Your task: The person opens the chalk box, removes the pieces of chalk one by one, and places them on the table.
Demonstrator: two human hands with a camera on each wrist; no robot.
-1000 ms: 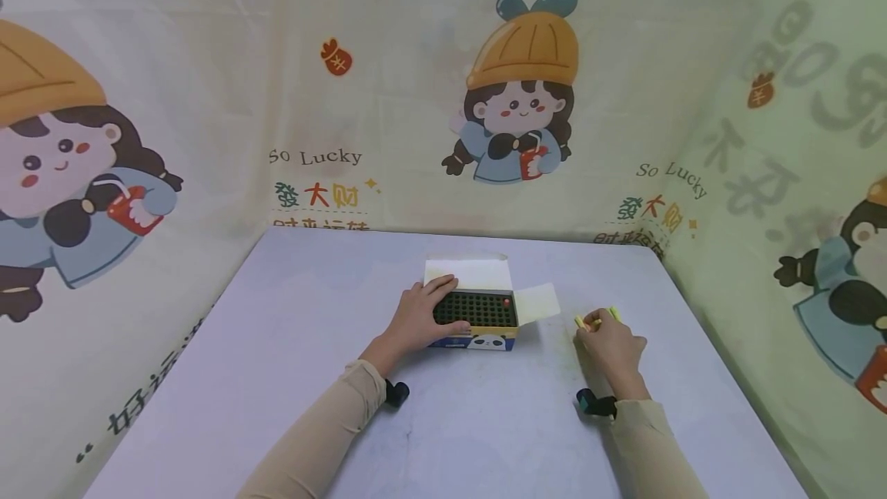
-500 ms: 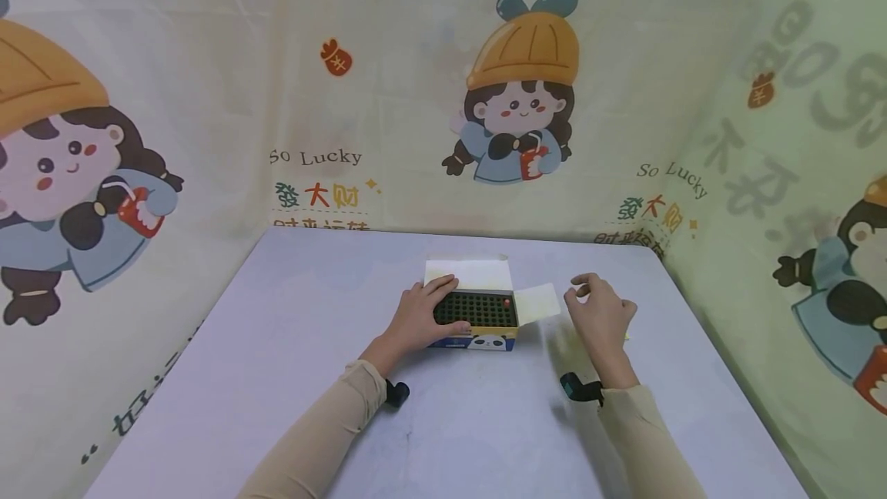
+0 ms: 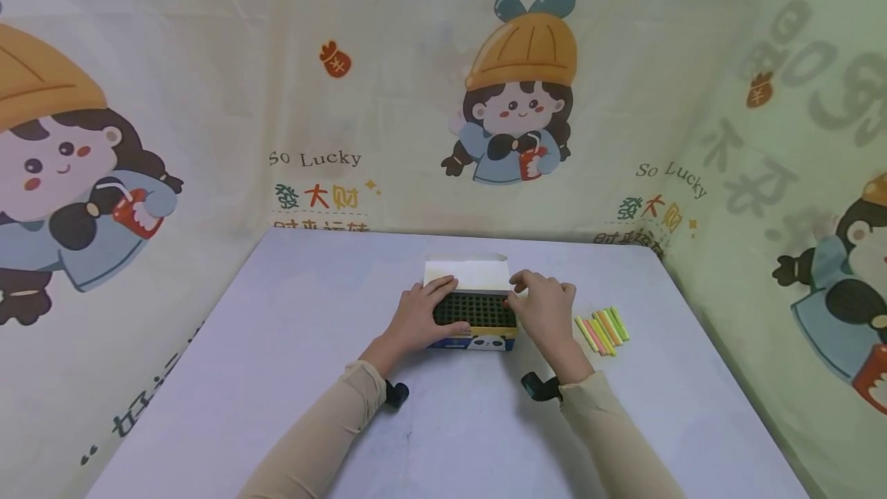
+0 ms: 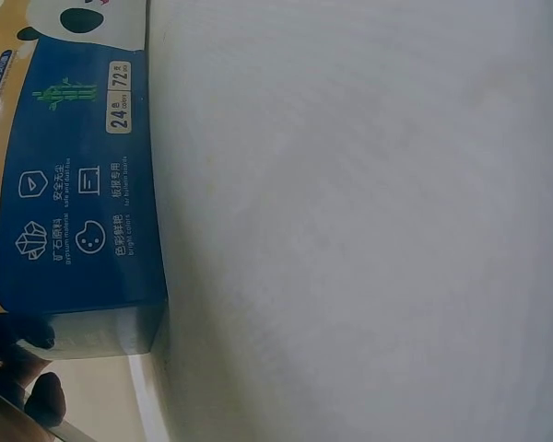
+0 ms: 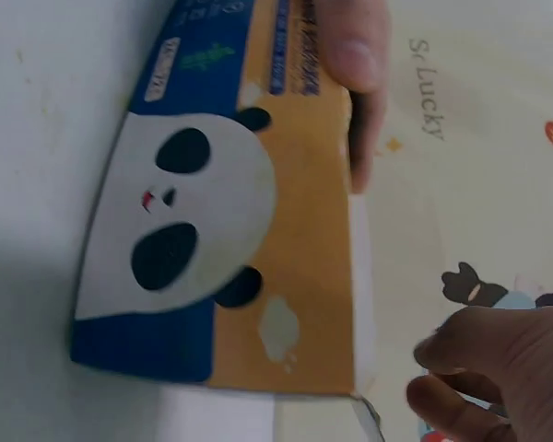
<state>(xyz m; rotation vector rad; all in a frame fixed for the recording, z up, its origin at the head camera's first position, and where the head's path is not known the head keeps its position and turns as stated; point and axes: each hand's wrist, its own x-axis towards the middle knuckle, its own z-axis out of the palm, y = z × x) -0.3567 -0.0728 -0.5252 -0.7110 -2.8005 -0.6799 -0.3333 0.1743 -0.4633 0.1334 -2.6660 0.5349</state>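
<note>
Right now your left hand [image 3: 420, 317] lies over the near-left part of the open box [image 3: 475, 320], fingers fairly straight across the dark grid of holes and thumb along its front edge. That reads as a steadying hold: the flat, loose grip pins the box to the table [image 3: 291, 376] so it cannot slide while the other hand works.

Your right hand [image 3: 543, 310] is at the box's right end, fingers curled down over the far-right corner of the grid, where the side flap stands. You may be pinching something small there, but whether that grip holds anything cannot be told; the fingertips hide the spot in the head view, and the right wrist view shows only bent fingers [image 5: 470, 373] above the panda-printed side [image 5: 189, 230].

The box sits mid-table with its lid [image 3: 466, 271] folded back toward the far edge, which keeps the grid open to both hands. The coloured sticks [image 3: 601, 329] lie in a loose row on the table, just right of your right hand and apart from the box, within easy reach of it.
</note>
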